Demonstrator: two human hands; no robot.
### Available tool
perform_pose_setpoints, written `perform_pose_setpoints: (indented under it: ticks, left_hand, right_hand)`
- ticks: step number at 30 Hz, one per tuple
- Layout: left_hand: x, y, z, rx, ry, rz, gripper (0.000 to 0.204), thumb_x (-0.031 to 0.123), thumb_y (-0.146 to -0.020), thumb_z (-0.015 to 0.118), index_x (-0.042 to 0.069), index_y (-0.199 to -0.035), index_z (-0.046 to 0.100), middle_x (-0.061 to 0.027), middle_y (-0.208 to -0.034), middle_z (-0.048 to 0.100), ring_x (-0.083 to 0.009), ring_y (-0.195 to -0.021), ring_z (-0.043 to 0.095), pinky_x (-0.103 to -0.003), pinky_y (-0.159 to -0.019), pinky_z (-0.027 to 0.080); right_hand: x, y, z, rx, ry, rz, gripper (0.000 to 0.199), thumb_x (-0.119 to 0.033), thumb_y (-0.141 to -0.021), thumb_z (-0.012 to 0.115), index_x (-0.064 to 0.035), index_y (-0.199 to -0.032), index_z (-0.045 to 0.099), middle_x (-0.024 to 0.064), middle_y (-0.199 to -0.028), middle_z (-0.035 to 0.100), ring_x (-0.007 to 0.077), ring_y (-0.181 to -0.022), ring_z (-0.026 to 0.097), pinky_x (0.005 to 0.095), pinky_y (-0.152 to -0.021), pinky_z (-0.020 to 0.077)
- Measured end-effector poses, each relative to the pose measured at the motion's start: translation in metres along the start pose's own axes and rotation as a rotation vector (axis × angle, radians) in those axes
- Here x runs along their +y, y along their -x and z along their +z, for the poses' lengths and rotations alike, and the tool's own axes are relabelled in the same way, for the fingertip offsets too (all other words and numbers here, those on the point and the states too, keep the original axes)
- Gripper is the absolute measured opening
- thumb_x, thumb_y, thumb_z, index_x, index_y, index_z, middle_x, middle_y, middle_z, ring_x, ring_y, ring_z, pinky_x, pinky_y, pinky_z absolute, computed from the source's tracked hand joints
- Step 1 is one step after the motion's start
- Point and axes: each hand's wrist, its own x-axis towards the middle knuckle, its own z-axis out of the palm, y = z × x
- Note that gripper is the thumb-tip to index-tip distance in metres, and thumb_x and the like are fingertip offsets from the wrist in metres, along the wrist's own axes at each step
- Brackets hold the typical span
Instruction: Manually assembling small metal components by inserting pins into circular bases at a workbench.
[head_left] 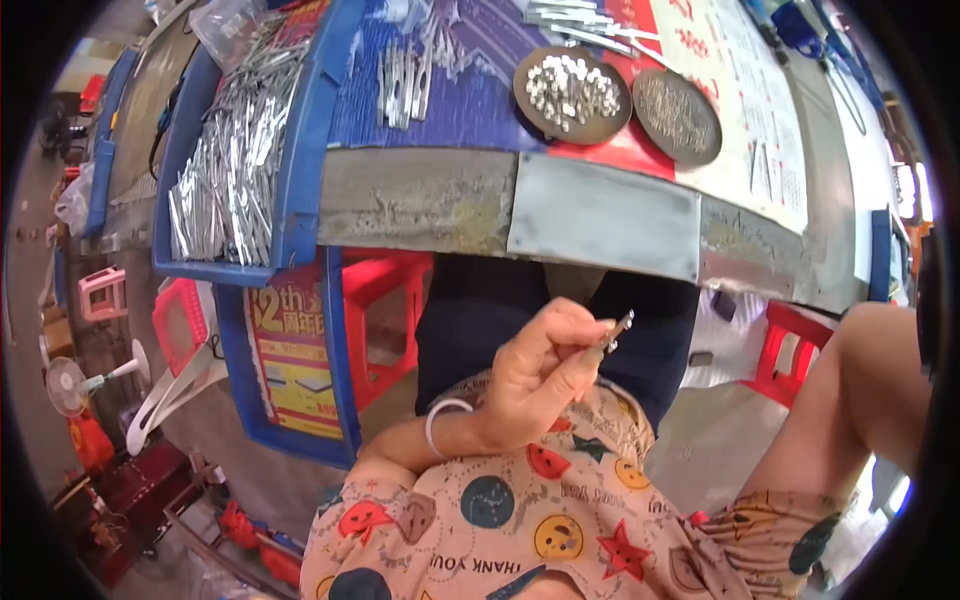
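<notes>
My left hand [545, 372], with a white bangle on the wrist, is raised over my lap in front of the table edge. Its thumb and index finger pinch a small shiny metal piece [620, 330], its tip pointing up and to the right. Fingers hide most of that piece, so its kind is unclear. At the right, my bent right arm [865, 380] comes out of a patterned sleeve; the hand itself lies outside the picture. Beyond the table edge sit a round dish of small silvery parts [522, 98] and a dish of fine thin pins [713, 140].
A blue bin [308, 170] full of slim metal strips stands at the table's left. Loose strips [404, 88] lie on the blue sheet, more at the far edge. A metal plate [603, 225] covers part of the front edge. Red stools [385, 320] stand below.
</notes>
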Motion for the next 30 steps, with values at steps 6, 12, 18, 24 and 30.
perform_pose_setpoints:
  ticks: [6, 12, 18, 24, 30]
  left_hand:
    - [-0.006, -0.016, 0.002, -0.210, 0.226, -0.044, 0.026, -0.006, -0.093, 0.046, -0.001, -0.119, 0.049, -0.0056, -0.102, 0.044, -0.0040, -0.069, 0.046, -0.017, -0.057, 0.041]
    - [-0.005, -0.009, -0.016, -0.090, 0.224, -0.018, 0.026, -0.005, -0.093, 0.046, 0.001, -0.118, 0.050, -0.0045, -0.101, 0.046, -0.0040, -0.068, 0.047, -0.017, -0.054, 0.042]
    - [0.000, -0.010, -0.023, -0.056, 0.209, -0.018, 0.025, -0.004, -0.093, 0.047, 0.000, -0.118, 0.051, -0.0035, -0.100, 0.046, -0.0045, -0.069, 0.047, -0.017, -0.057, 0.041]
    - [-0.005, -0.015, -0.016, -0.074, 0.164, 0.018, 0.025, -0.006, -0.093, 0.046, 0.000, -0.117, 0.050, -0.0043, -0.101, 0.045, -0.0041, -0.070, 0.046, -0.017, -0.059, 0.040]
    - [-0.004, -0.009, 0.001, -0.143, 0.085, -0.012, 0.022, -0.008, -0.091, 0.048, 0.001, -0.112, 0.051, -0.0063, -0.103, 0.046, -0.0047, -0.071, 0.048, -0.017, -0.058, 0.041]
  right_hand:
    - [-0.044, 0.009, 0.025, 0.039, 0.343, -0.030, 0.010, -0.013, -0.080, 0.057, -0.0037, -0.083, 0.058, 0.0087, -0.089, 0.058, 0.0221, -0.083, 0.053, 0.0304, -0.072, 0.0416]
    - [0.016, 0.016, 0.159, 0.021, 0.436, 0.012, 0.009, -0.011, -0.079, 0.057, -0.0021, -0.077, 0.058, 0.0090, -0.081, 0.059, 0.0208, -0.076, 0.054, 0.0274, -0.066, 0.0433]
    - [0.039, 0.048, 0.143, -0.390, 0.598, 0.344, 0.012, 0.000, -0.072, 0.063, -0.0006, -0.083, 0.059, 0.0117, -0.082, 0.060, 0.0215, -0.076, 0.058, 0.0305, -0.066, 0.0469]
    - [0.078, 0.098, 0.142, -0.498, 0.593, 0.418, 0.016, -0.010, -0.076, 0.068, -0.0007, -0.073, 0.054, 0.0082, -0.067, 0.054, 0.0182, -0.056, 0.055, 0.0279, -0.052, 0.0427]
    - [0.087, 0.091, 0.119, 0.232, 0.652, 0.199, 0.034, 0.001, -0.073, 0.061, -0.0035, -0.103, 0.047, 0.0055, -0.079, 0.050, 0.0103, -0.062, 0.045, 0.0227, -0.055, 0.0380]
